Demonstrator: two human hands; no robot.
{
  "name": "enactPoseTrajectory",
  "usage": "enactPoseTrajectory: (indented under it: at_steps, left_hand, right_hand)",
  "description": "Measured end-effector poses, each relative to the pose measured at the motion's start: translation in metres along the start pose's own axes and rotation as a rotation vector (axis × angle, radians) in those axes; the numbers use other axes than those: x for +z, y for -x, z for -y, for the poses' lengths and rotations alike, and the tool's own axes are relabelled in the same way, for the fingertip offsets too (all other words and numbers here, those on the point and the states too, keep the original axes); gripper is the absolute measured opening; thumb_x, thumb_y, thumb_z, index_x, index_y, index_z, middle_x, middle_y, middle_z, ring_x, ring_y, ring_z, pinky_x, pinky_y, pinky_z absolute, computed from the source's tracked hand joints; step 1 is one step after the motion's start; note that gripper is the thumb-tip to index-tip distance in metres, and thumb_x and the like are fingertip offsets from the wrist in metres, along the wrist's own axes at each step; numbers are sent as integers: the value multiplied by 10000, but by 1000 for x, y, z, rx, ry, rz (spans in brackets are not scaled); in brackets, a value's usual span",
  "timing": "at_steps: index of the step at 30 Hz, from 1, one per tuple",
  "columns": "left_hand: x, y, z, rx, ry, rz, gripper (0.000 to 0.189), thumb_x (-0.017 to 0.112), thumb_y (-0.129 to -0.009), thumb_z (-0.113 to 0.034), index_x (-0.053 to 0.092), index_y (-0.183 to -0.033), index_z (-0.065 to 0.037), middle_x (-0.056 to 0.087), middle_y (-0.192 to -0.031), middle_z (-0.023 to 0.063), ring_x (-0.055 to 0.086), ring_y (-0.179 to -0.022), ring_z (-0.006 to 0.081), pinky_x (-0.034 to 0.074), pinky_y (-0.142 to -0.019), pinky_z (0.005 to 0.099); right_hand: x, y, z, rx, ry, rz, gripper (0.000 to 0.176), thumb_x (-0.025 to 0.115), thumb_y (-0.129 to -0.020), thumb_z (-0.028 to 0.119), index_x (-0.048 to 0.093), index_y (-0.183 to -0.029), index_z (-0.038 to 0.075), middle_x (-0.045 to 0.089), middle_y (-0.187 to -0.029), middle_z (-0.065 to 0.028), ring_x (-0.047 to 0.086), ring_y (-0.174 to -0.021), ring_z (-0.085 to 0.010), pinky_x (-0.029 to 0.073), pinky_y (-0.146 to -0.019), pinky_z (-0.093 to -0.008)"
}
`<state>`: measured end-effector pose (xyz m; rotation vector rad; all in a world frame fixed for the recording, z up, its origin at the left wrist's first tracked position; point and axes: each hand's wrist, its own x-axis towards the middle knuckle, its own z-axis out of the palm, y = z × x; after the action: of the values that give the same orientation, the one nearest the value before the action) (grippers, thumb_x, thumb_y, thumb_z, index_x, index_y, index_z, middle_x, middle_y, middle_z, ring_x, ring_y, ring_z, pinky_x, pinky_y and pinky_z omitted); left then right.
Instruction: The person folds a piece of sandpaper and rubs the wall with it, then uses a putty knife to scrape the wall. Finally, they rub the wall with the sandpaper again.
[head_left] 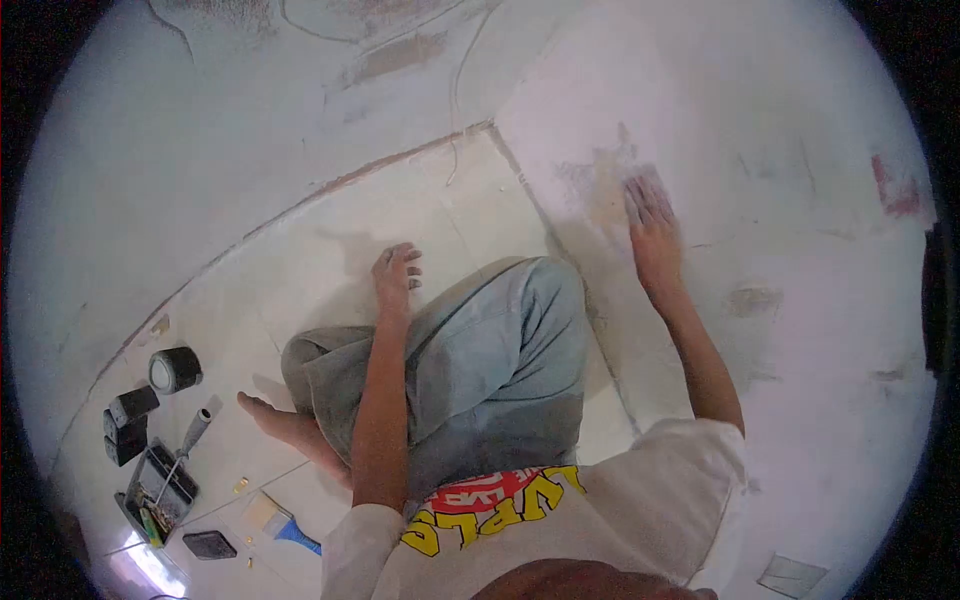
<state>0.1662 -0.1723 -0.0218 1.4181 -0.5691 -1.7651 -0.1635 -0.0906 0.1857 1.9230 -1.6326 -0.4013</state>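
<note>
My right hand (652, 225) lies flat against the pale wall (760, 130), its fingers stretched out over a rough brownish-purple patch (592, 190). Whether something thin sits under the fingertips, I cannot make out. Above the floor, in front of my bent leg, my left hand (397, 268) hangs with its fingers apart and slightly curled, nothing visible in it. Its fingertips look dusty or greyish. My legs in grey-blue trousers (480, 350) are folded on the light tiled floor (400, 205).
At the lower left stand a dark can (175, 370), black blocks (130, 425) and a black tray (178, 478) of tools with a grey-handled tool (197, 430) across it. A phone-like dark slab (209, 545) and a blue-handled paintbrush (290, 530) lie nearby. The walls meet at a corner ahead.
</note>
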Motion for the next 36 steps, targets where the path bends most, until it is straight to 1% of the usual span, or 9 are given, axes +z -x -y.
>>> enactPoseTrajectory:
  at_steps: [5, 8, 10, 12, 15, 18, 27, 33, 36]
  left_hand:
    - [11, 3, 5, 40, -103, 103, 331, 480, -946, -296, 621, -1132, -61, 681, -994, 65, 572, -700, 129, 491, -623, 280]
    - [18, 9, 3, 32, -10, 138, 281, 501, -940, -240, 621, -1094, -38, 669, -954, 84, 558, -663, 127, 463, -582, 269]
    - [18, 9, 3, 38, -20, 133, 281, 500, -939, -240, 620, -1095, -39, 668, -959, 84, 559, -664, 128, 463, -583, 269]
    - [15, 8, 2, 41, -24, 121, 280, 500, -939, -240, 619, -1095, -40, 667, -964, 84, 560, -665, 129, 462, -585, 269]
    - [12, 5, -3, 41, -16, 90, 276, 499, -941, -235, 619, -1095, -40, 666, -967, 83, 563, -671, 128, 463, -589, 268]
    - [9, 6, -9, 14, 15, 63, 272, 505, -939, -236, 621, -1083, -37, 670, -960, 86, 562, -670, 126, 461, -577, 264]
    - [11, 9, 0, 67, 3, 101, 281, 518, -935, -242, 624, -1080, -26, 678, -939, 98, 561, -653, 125, 457, -543, 257]
    - [16, 10, 4, 77, -40, 127, 287, 507, -946, -246, 622, -1080, -21, 677, -939, 98, 558, -668, 127, 455, -558, 260]
    - [13, 6, 7, 50, -21, 134, 306, 509, -944, -270, 623, -1081, -22, 677, -937, 89, 559, -694, 127, 458, -580, 267]
  right_hand:
    - [-2, 8, 4, 55, 0, 40, 487, 559, -841, 29, 483, -1317, -35, 415, -1447, -167, 350, -1378, -309, 301, -1149, -403]
    - [15, -45, -3, 50, -64, -107, 505, 550, -846, 27, 466, -1341, -31, 411, -1449, -167, 332, -1386, -324, 309, -1147, -390]
    - [24, -93, -5, -17, 165, -95, 491, 545, -855, 53, 475, -1334, -30, 419, -1443, -160, 330, -1388, -308, 316, -1143, -369]
    - [32, -138, -7, -3, 57, -207, 504, 524, -833, 21, 484, -1334, -7, 420, -1453, -118, 326, -1395, -266, 287, -1154, -348]
    - [32, -168, -7, -4, 167, 8, 510, 510, -842, 30, 471, -1349, -3, 452, -1429, -117, 327, -1394, -265, 270, -1159, -333]
    - [20, -148, -9, -54, 113, -167, 510, 516, -835, 23, 476, -1343, -6, 472, -1413, -124, 334, -1390, -270, 270, -1162, -344]
    - [-10, 19, 13, 124, 161, 200, 620, 571, -809, 0, 398, -1405, -5, 350, -1507, -102, 244, -1434, -260, 194, -1207, -371]
    - [-2, -51, 6, 77, 230, 31, 552, 528, -867, 99, 409, -1392, -21, 370, -1492, -127, 267, -1423, -262, 202, -1196, -377]
    - [30, -112, -6, 42, 15, -160, 559, 560, -814, 28, 448, -1358, -32, 443, -1445, -131, 284, -1415, -288, 242, -1176, -378]
